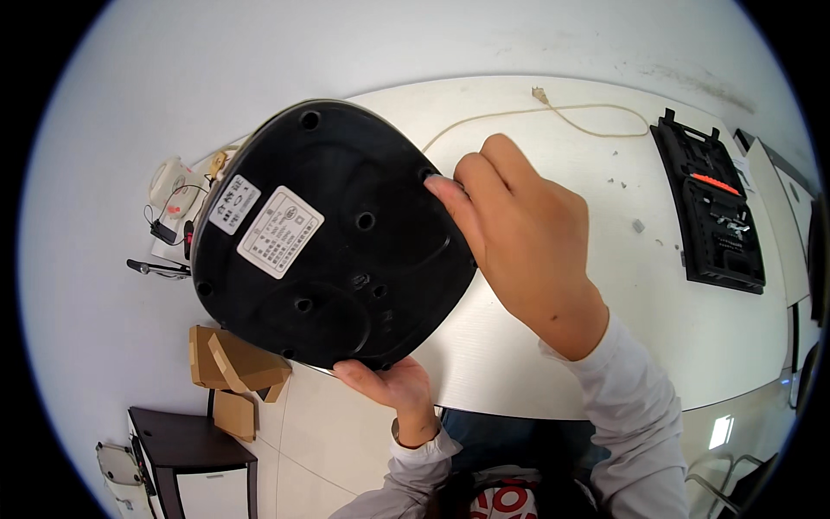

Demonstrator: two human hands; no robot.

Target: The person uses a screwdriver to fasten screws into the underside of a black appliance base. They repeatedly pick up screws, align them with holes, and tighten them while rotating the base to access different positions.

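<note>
Here the black appliance base [324,238] is held up, underside toward the camera, tilted over the near left edge of the white table [692,329]. The left hand [393,389] grips its lower rim from beneath, fingers curled and closed on the edge. The right hand [519,233] lies against the base's right rim, fingers together, their tips pressed on the black plastic near a screw hole at the upper right. Two white labels [264,223] sit on the underside's left half. A beige cord [536,114] trails from behind the base across the far part of the table, ending in a plug near the far edge. To the right, well apart from both hands, a black tool case [711,208] lies open near the table's right edge, with bare tabletop between. Below the table's left edge, cardboard boxes [229,368] rest on the floor, and a dark cabinet [186,463] stands just beside them
</note>
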